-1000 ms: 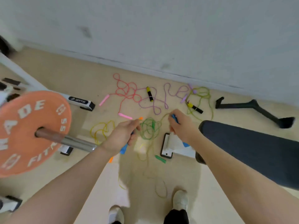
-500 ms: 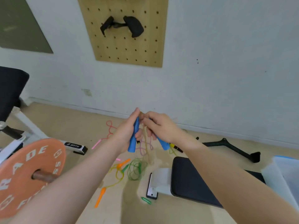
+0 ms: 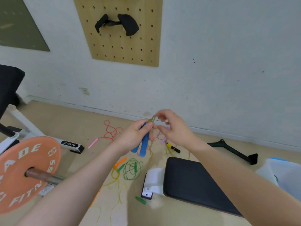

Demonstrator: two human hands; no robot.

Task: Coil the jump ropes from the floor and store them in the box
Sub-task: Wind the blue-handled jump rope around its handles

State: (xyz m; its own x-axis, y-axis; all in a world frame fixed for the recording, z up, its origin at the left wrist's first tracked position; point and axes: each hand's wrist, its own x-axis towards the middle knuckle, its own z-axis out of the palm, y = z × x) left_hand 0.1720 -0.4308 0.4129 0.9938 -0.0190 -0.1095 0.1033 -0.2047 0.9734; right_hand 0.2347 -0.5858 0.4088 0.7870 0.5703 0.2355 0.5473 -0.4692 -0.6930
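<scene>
Far left of frame: orange weight plate (image 3: 24, 173) on a bar, white lettering, edge-on to the lens.

Left-centre floor: red rope (image 3: 112, 131) lies loose and tangled near the wall, with a pink handle (image 3: 93, 143) at its lower left end.

Centre floor: green rope (image 3: 132, 169) in a rough coil, orange handle (image 3: 120, 161) just beside it. A thin yellow cord trails toward the lower frame.

Centre, raised above the floor: left hand (image 3: 135, 136) grips the two blue handles (image 3: 143, 145) together, fingers curled round them, handles pointing down. The cord of this rope is thin and yellowish-olive, running up from the handles to the right hand (image 3: 172, 126), whose thumb and fingertips pinch it just above and right of the left hand. Slack strands hang below both hands; blurred.

Right of centre: black padded bench (image 3: 195, 183). A yellow-and-black handle (image 3: 173, 147) lies on the floor above it.

Far right edge: translucent box (image 3: 286, 173), blue rim, contents unclear.
</scene>
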